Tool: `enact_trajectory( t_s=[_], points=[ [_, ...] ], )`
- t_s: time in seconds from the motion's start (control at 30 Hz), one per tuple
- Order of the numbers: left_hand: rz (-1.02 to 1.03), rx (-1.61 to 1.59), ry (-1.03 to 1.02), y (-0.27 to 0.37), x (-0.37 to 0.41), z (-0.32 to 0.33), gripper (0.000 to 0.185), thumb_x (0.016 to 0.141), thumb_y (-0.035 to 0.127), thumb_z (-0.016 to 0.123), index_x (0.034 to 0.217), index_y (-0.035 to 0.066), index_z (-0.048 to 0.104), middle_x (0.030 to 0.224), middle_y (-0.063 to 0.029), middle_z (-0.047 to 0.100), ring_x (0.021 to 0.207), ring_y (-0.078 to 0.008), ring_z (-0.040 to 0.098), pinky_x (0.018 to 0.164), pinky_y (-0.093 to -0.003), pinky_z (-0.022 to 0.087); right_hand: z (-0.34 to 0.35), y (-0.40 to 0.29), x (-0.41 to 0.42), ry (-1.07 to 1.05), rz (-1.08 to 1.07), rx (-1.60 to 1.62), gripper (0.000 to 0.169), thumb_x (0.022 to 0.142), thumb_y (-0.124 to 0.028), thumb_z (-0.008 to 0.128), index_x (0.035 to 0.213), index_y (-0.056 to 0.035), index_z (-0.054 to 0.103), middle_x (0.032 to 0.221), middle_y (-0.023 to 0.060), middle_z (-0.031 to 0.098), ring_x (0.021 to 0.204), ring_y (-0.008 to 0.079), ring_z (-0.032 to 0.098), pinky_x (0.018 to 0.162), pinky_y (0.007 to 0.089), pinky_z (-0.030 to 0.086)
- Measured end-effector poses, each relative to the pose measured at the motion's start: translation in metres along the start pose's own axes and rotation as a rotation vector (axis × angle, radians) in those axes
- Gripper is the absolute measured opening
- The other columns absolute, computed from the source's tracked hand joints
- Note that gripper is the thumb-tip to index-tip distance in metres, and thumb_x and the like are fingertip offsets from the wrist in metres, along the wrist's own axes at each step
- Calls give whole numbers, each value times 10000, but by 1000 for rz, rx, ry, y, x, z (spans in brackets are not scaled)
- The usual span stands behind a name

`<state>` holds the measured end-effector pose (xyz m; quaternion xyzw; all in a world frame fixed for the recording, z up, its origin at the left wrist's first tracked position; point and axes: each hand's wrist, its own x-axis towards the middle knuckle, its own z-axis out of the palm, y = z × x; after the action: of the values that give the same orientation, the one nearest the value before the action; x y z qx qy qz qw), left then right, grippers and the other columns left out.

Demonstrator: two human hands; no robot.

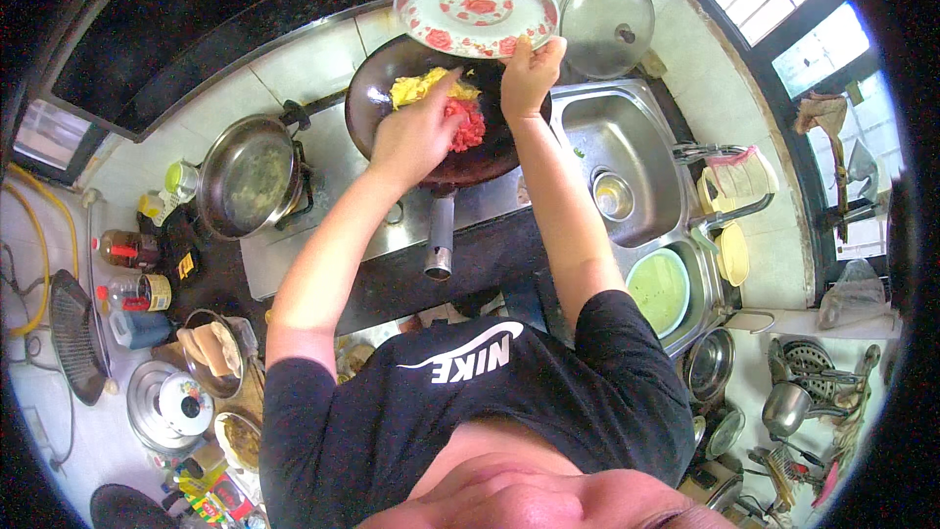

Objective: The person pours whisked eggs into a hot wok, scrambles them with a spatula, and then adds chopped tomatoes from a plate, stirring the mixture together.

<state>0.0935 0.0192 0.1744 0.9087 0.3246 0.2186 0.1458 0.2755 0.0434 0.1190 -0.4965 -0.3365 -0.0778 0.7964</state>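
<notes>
A dark wok (448, 173) sits on the stove with its metal handle pointing toward me. In it lie yellow scrambled egg (418, 88) and, beside that, chopped red pieces (468, 134) that look like tomato. My left hand (422, 128) reaches over the wok, its fingers spread at the egg and the red pieces; whether anything is between them is hidden. My right hand (532, 77) grips the near rim of a white plate with red flowers (477, 7). The plate is tilted above the wok's far right side, and no food shows on it.
To the left a frying pan (253, 176) rests on another burner. A glass lid (608, 22) leans on the wall behind. On the right are a steel sink (631, 154) and a basin of greenish water (657, 292). Bottles (128, 248) stand at the far left.
</notes>
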Motion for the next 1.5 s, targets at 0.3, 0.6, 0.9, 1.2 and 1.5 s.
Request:
enact_trajectory(
  t_s=[0.3, 0.6, 0.9, 1.2, 1.5],
  points=[
    [102, 385, -38, -12, 39, 55, 421, 698, 104, 472, 1117, 90, 432, 659, -119, 578, 590, -277, 575, 501, -382, 457, -1, -8, -4, -34, -28, -171, 95, 764, -72, 463, 794, -16, 393, 689, 159, 503, 629, 284, 525, 568, 333, 415],
    [-40, 361, 154, -28, -22, 18, 214, 751, 249, 492, 653, 64, 536, 632, -119, 562, 599, -268, 569, 505, -391, 445, -19, -5, 6, -8, 155, -153, 116, 722, -48, 482, 804, 2, 416, 642, 162, 527, 645, 279, 557, 598, 342, 420],
    [-408, 103, -99, -97, -118, -4, 540, 708, 422, 569, 1006, -9, 438, 965, -205, 491, 914, -330, 477, 773, -380, 388, -175, -57, -17, -17, 907, 252, 187, 712, 41, 388, 887, 91, 343, 873, 230, 498, 687, 316, 582, 616, 369, 536],
    [-692, -636, -226, -102, -104, 15, 433, 740, 220, 579, 1062, 30, 363, 736, -70, 503, 369, -109, 433, 308, -233, 324, -258, -23, -163, 384, 946, 3, 205, 711, 49, 362, 907, 91, 318, 886, 239, 491, 633, 325, 584, 497, 330, 538],
    [-983, -1332, -616, -124, -74, -46, 463, 811, 493, 367, 915, 56, 478, 499, 58, 354, 307, -10, 249, 255, -156, 150, -260, 32, -230, 665, 965, -114, 233, 706, 56, 388, 919, 92, 301, 893, 225, 471, 673, 357, 569, 508, 378, 539]
  ],
)
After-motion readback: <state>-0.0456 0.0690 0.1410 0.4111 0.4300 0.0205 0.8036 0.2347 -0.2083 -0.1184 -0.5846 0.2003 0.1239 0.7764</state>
